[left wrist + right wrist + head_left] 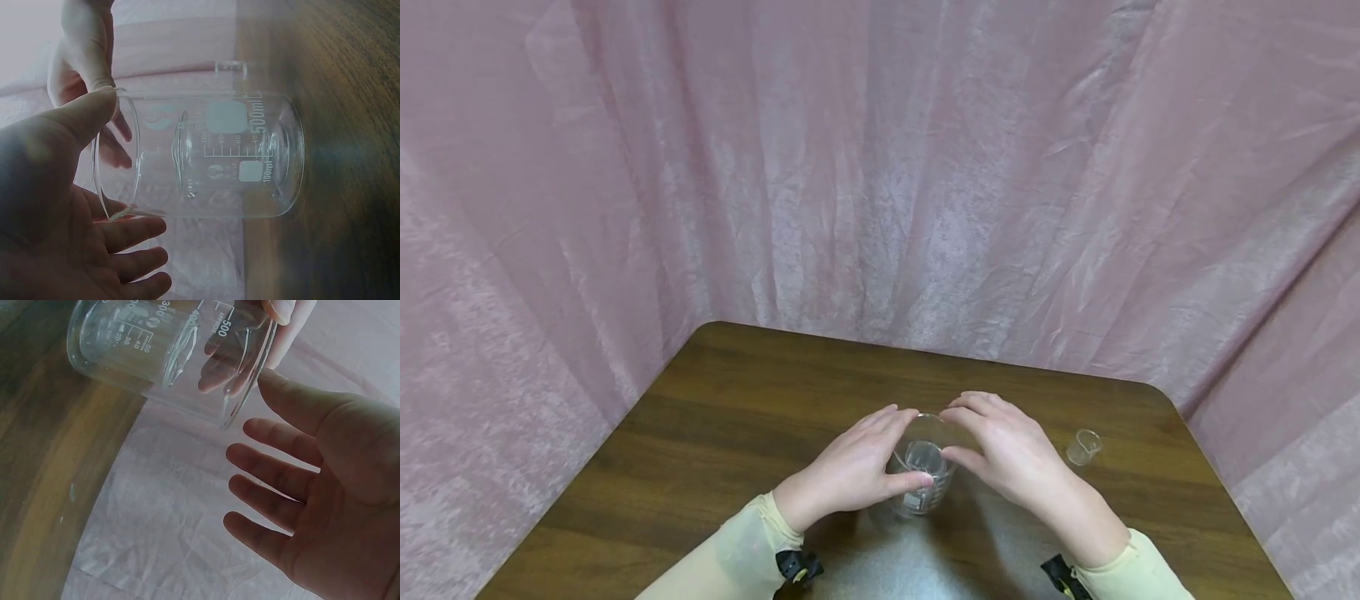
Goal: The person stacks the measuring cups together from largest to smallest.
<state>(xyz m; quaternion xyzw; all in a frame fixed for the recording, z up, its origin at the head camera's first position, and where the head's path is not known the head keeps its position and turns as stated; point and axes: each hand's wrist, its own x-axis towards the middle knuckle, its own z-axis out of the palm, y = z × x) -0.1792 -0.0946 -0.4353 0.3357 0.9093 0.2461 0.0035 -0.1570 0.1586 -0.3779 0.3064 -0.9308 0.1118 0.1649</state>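
A tiny beaker (1084,447) stands apart; a small beaker (228,147) nests inside the large beaker (156,150). The left hand (856,468) grasps the outer one near its top; the right hand (1009,446) is released alongside.

Outer beaker (159,156): between left hand (853,471) and right hand (1007,446).
Inner beaker (927,458): inside outer beaker.
Third beaker (1084,447): on the table (760,400), right of the right hand.
Curtain (887,167): behind the table and along both sides.
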